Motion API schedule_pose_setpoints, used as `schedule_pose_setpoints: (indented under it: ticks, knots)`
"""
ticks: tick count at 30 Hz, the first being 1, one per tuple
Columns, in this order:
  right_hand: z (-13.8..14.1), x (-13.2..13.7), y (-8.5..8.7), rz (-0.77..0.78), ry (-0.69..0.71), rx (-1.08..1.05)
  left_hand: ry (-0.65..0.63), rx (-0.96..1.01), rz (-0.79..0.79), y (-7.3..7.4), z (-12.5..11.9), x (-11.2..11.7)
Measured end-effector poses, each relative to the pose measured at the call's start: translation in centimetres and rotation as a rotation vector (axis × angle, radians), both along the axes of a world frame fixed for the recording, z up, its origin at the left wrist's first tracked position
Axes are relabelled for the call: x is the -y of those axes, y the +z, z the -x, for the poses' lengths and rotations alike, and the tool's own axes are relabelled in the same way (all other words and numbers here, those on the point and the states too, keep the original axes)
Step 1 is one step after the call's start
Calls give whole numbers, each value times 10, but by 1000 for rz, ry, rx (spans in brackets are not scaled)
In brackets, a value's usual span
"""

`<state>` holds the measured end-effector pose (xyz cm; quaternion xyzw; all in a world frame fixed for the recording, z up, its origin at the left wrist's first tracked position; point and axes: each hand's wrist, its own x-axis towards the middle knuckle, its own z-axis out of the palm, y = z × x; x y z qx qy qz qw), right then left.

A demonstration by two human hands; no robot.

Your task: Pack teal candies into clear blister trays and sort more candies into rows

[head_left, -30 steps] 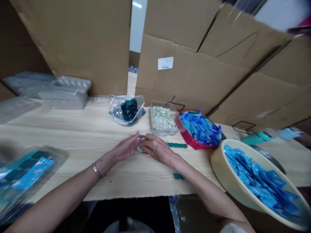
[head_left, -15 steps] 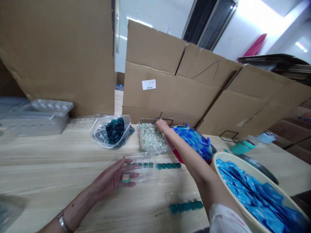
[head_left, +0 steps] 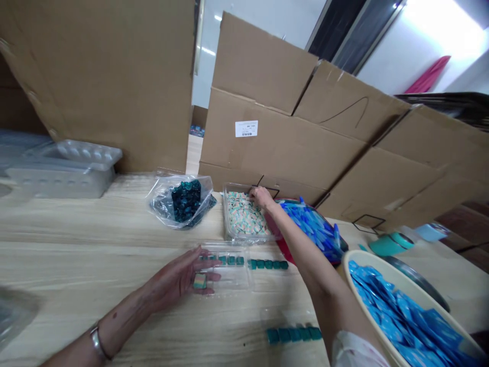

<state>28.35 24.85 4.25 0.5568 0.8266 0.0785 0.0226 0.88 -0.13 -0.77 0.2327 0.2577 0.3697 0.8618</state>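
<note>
My left hand (head_left: 187, 278) lies at the left end of a clear plastic tray (head_left: 237, 278), its fingers stretched out and apart over it. By those fingers sits one striped square piece (head_left: 199, 280); whether it touches them I cannot tell. A row of dark teal cubes (head_left: 231, 260) runs along the tray's far side. My right hand (head_left: 262, 197) reaches into the far right part of a clear container filled with small striped pieces (head_left: 244, 216). Its fingers are curled down among the pieces, and the fingertips are hidden.
Dark teal cubes fill an open plastic bag (head_left: 186, 201). More teal cubes (head_left: 269, 264) and another row (head_left: 294, 335) lie rightward. Blue sticks (head_left: 311, 224) and a cream tub (head_left: 346, 262) of blue packets flank my right arm. Cardboard (head_left: 282, 137) walls the back; a translucent basket (head_left: 61, 178) stands left.
The view has shifted slightly, so the scene sits differently in the picture. My right hand stays in the container of striped pieces, and my left hand stays at the tray.
</note>
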Motion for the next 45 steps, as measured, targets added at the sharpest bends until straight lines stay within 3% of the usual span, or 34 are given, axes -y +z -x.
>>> schedule_pose_setpoints:
  ticks: [7, 18, 31, 39, 45]
  knots:
    - [-4, -5, 15, 42, -28, -183, -3, 25, -7, -4, 0, 0]
    - [21, -15, -9, 83, -272, -231, -11, 13, -21, -3, 1, 1]
    - [8, -4, -7, -14, -181, -294, -14, 24, -40, 0, 1, 0]
    - [0, -2, -9, 35, -89, -404, -2, 13, -44, 0, 1, 1]
    - [7, 21, 10, 50, -86, -588, 0, 6, -70, 3, 3, -1]
